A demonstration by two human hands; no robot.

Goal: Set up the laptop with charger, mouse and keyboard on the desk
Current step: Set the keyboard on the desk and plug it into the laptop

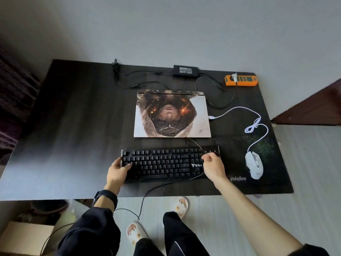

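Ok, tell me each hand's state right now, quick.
Left hand: closed, holding the left end of the keyboard.
Right hand: closed, pinching a thin black cable over the keyboard's right end.

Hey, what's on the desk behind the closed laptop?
A black charger brick with its cables, and an orange power strip toward the back right. Whether the cable is plugged into the laptop cannot be seen.

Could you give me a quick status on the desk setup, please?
Left hand grips black keyboard at left end; right hand pinches thin black cable above it. Picture-printed laptop closed. Cable slack hangs off dark desk edge.
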